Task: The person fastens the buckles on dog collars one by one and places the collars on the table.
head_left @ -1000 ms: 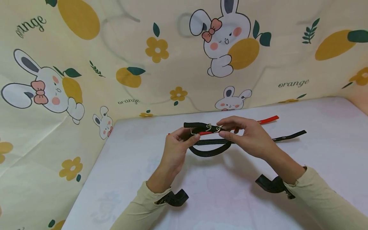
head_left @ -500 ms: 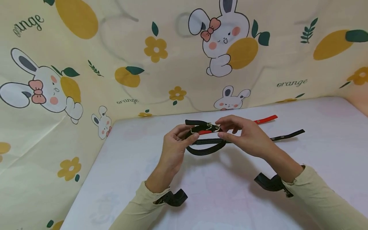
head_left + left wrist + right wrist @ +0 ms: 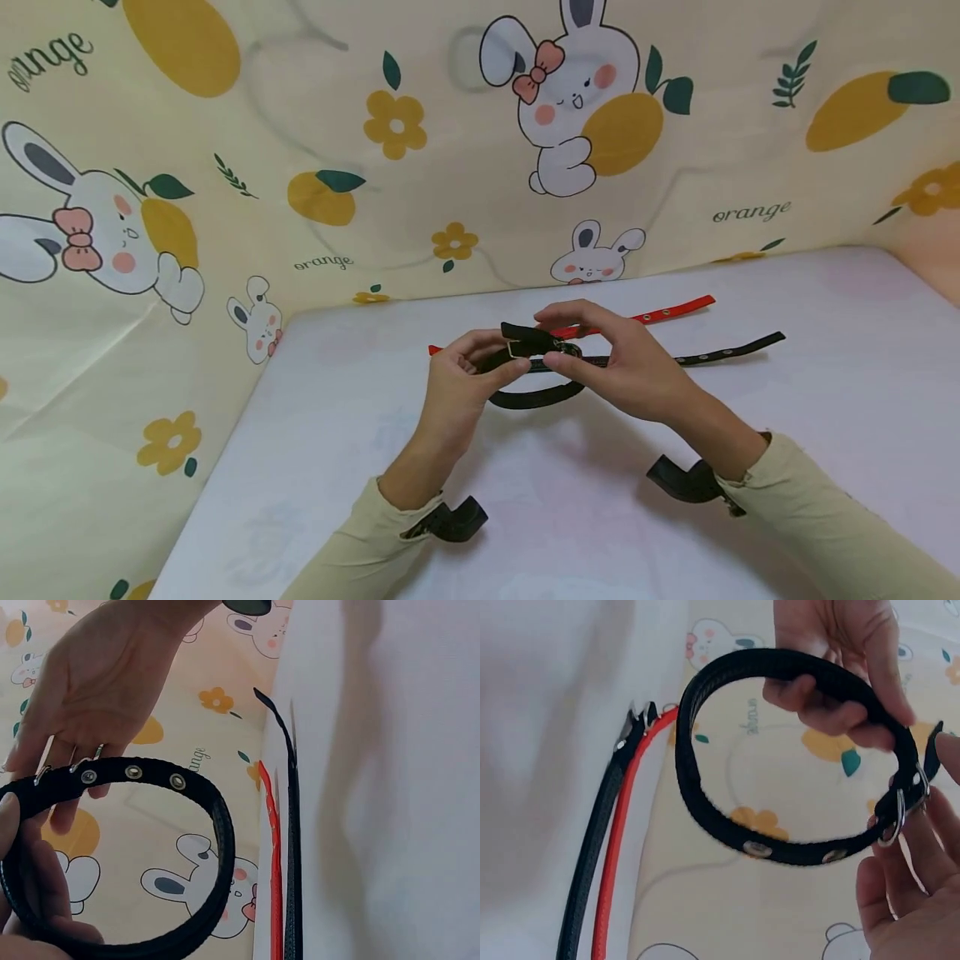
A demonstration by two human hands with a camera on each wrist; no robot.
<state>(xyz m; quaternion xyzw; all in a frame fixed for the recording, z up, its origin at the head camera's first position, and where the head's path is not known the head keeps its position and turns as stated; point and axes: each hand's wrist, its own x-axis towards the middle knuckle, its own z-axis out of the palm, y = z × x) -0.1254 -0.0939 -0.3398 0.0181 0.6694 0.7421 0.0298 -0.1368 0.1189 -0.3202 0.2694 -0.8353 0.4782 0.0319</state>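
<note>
- Left hand [image 3: 463, 387]: grips the black collar [image 3: 685, 757] by its left side. In the right wrist view, the fingers curl around the band and the thumb presses along it.
- Black collar: hangs in the air between the hands, above the white table [image 3: 585, 517]. The band forms a closed ring; the eyelets [image 3: 133, 772] show on the side facing the left wrist camera.
- Strap tail [image 3: 522, 332]: its free end points left, above the rest of the band. Change: it shows shorter in the head view than half a second ago, so the collar is being turned or drawn in.
- Buckle [image 3: 924, 781]: sits at the right side of the ring, beside a D-ring [image 3: 900, 810]. Change: the right fingertips cover more of it in the head view. Judged effect: work is concentrated at the buckle.
- Right hand [image 3: 626, 358]: thumb and fingers stand about the buckle. Change: it has shifted left, closer to the left hand. Whether the fingers pinch or merely support the band cannot be told.
- Red strap [image 3: 675, 312] and black strap [image 3: 726, 353]: lie on the table beyond the hands, untouched. Change: more of the red strap's right part is exposed.
</note>
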